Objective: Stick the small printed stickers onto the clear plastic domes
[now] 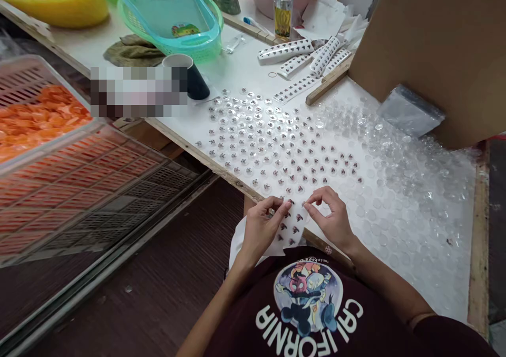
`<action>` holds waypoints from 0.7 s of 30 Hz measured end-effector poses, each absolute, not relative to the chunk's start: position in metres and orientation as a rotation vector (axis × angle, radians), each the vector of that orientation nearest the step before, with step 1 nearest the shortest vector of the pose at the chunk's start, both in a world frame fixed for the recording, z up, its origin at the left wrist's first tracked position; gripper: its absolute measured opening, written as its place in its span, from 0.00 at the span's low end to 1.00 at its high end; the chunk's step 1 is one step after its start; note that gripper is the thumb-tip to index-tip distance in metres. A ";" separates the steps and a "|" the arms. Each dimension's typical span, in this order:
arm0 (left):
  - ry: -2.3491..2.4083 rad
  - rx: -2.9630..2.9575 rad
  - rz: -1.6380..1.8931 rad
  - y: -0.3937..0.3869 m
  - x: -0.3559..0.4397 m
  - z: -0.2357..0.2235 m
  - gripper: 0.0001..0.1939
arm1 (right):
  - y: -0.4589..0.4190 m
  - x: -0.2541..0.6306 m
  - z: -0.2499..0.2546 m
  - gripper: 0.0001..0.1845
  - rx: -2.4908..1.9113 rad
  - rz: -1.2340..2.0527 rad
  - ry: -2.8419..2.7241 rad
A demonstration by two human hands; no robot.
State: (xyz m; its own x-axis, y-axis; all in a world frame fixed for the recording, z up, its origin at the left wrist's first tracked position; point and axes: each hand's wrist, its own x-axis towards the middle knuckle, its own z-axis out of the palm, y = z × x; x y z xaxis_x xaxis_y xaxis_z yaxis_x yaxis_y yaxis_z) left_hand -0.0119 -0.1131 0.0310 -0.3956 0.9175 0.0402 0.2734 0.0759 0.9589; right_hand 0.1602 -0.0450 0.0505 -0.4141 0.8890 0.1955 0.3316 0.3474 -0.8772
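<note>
A white strip of stickers (290, 230) with small dark printed figures hangs over the table's front edge, close to my body. My left hand (263, 225) pinches the strip's upper end between thumb and forefinger. At the strip's top right corner, my right hand (331, 215) has thumb and forefinger pressed together on what looks like a small sticker; the fingertips partly hide it. Just beyond my hands lie many clear round discs (256, 135) in rows, each bearing a dark printed figure. Plain clear discs (375, 209) without prints spread to the right.
Rolled sticker sheets (286, 51) lie at the back beside a wooden strip (330, 80). A black cup (193, 80), a turquoise basket (177, 35) and a glass (282, 17) stand farther off. Cardboard (430, 46) rises at right. A crate (79, 188) of orange pieces stands left.
</note>
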 end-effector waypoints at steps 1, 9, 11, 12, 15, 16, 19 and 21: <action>1.750 1.190 1.339 -0.113 -0.011 0.031 0.13 | -0.044 0.160 0.051 0.06 -1.071 1.026 -1.867; 1.698 1.314 1.299 -0.112 -0.004 0.033 0.14 | -0.044 0.147 0.049 0.17 -1.013 1.371 -1.647; 1.692 1.342 1.284 -0.113 -0.006 0.032 0.12 | -0.039 0.150 0.050 0.16 -1.006 1.387 -1.538; 1.694 1.347 1.277 -0.114 -0.008 0.031 0.12 | -0.037 0.154 0.050 0.17 -1.016 1.376 -1.486; 1.734 1.300 1.274 -0.119 -0.021 0.027 0.11 | -0.030 0.171 0.046 0.18 -1.089 1.327 -1.434; 1.758 1.269 1.278 -0.121 -0.026 0.026 0.11 | -0.030 0.176 0.043 0.19 -1.127 1.327 -1.465; 1.838 1.188 1.296 -0.126 -0.041 0.024 0.12 | -0.037 0.185 0.028 0.20 -1.258 1.388 -1.633; 1.877 1.153 1.305 -0.128 -0.047 0.025 0.12 | -0.044 0.184 0.018 0.19 -1.319 1.428 -1.720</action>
